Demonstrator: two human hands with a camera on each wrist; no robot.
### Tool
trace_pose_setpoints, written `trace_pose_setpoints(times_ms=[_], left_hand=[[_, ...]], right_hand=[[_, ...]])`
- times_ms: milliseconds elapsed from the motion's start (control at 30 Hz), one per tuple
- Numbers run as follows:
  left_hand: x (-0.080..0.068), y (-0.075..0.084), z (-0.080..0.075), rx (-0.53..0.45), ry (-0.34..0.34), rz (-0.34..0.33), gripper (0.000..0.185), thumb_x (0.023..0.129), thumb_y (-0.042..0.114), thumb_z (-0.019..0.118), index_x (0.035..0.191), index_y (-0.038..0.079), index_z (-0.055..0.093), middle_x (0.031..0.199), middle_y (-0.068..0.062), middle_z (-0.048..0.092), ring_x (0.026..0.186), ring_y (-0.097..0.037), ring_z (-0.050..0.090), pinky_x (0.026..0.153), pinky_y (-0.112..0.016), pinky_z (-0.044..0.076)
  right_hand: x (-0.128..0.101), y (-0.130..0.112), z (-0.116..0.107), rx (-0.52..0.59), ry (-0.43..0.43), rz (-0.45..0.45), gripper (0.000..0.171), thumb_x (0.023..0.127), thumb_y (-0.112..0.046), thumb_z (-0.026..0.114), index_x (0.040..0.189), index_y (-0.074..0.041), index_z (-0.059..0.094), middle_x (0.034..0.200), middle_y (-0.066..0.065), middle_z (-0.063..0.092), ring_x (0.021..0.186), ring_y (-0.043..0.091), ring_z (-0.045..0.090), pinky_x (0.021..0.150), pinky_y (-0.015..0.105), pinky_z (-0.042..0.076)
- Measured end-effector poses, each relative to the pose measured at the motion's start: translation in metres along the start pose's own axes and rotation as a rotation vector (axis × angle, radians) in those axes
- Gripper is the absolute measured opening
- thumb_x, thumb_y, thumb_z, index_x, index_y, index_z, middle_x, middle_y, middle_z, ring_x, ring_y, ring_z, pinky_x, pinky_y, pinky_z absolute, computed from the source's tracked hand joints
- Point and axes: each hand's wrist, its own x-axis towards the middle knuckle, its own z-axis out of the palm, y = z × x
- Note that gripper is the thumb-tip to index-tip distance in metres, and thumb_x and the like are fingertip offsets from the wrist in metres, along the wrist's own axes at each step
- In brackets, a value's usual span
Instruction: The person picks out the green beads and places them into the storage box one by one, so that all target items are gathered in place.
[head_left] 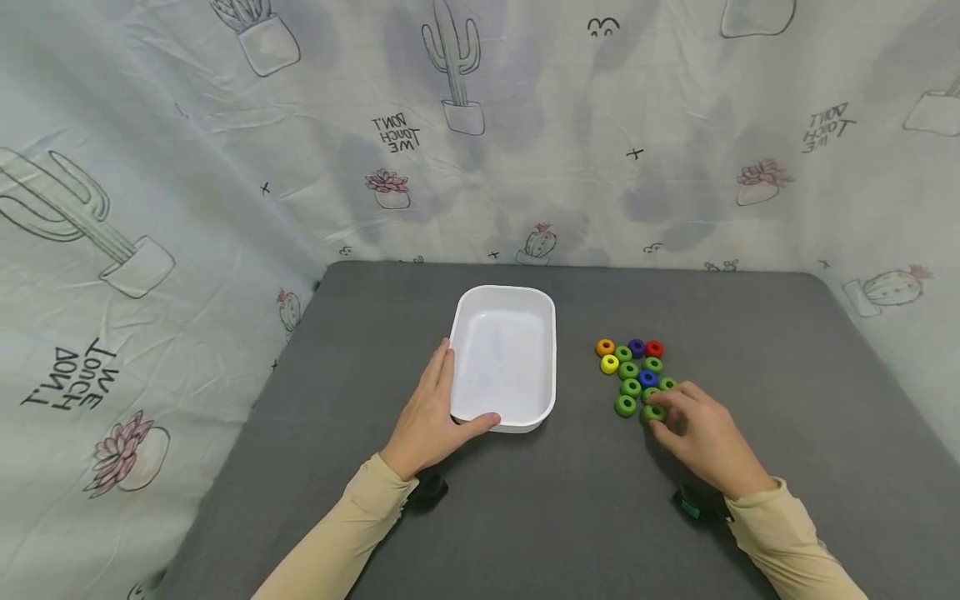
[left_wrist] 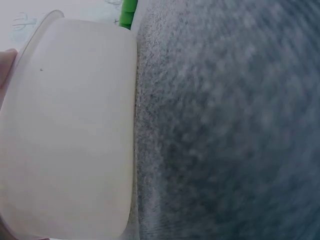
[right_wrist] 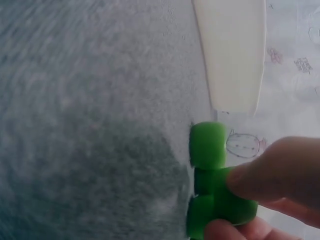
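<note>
Tabletop (head_left: pixel 570 517): fingers (right_wrist: pixel 285 170) partly hide bead (right_wrist: pixel 231 207).

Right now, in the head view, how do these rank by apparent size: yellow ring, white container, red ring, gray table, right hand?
Largest to smallest:
1. Gray table
2. White container
3. Right hand
4. Red ring and yellow ring: they look alike, so unranked

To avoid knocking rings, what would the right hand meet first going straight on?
Past the pinched ring, the right hand would probably meet the green ring just left; depth is unclear.
</note>
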Motion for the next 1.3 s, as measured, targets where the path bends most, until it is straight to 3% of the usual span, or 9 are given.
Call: trace_pose_setpoints(times_ms=[300,467,633,867,1300], left_hand=[[0.000,0.003,0.001,0.024,0.033,0.011,0.122,0.083,0.069,0.075,0.165,-0.001,0.017,0.175,-0.011,0.013,0.161,-0.030,0.020,0.121,-0.057,0.033],[0.002,0.001,0.002,0.038,0.066,0.020,0.122,0.081,0.070,0.076,0.164,-0.001,0.023,0.174,-0.009,0.019,0.158,-0.030,0.027,0.118,-0.057,0.038],[0.003,0.000,0.002,0.053,0.082,0.028,0.123,0.079,0.070,0.078,0.164,-0.001,0.024,0.172,-0.013,0.023,0.159,-0.034,0.024,0.120,-0.059,0.034],[0.003,-0.001,0.004,0.043,0.067,0.047,0.124,0.081,0.070,0.075,0.164,-0.004,0.020,0.173,-0.019,0.017,0.160,-0.040,0.017,0.121,-0.062,0.029],[0.002,-0.001,0.004,0.017,0.038,0.016,0.123,0.084,0.068,0.075,0.166,0.001,0.014,0.175,-0.016,0.011,0.161,-0.040,0.014,0.122,-0.062,0.027]], right_hand=[[0.015,-0.008,-0.007,0.041,0.016,-0.033,0.035,0.078,0.004,0.085,0.108,-0.010,0.075,0.093,-0.002,0.062,0.072,0.009,0.056,0.059,0.026,0.047],[0.033,-0.018,-0.009,0.076,0.004,-0.058,0.034,0.080,0.004,0.083,0.110,-0.010,0.074,0.096,-0.003,0.062,0.071,0.010,0.057,0.060,0.025,0.048],[0.055,-0.030,-0.008,0.107,-0.020,-0.083,0.031,0.082,0.002,0.082,0.109,-0.011,0.074,0.096,-0.002,0.061,0.071,0.011,0.058,0.061,0.025,0.049],[0.081,-0.046,-0.003,0.174,-0.041,-0.123,0.029,0.085,0.002,0.079,0.109,-0.012,0.075,0.099,-0.002,0.064,0.077,0.015,0.062,0.064,0.025,0.051],[0.144,-0.079,0.011,0.243,-0.167,-0.072,0.025,0.091,-0.006,0.077,0.116,-0.008,0.074,0.101,0.005,0.063,0.081,0.015,0.065,0.070,0.032,0.055]])
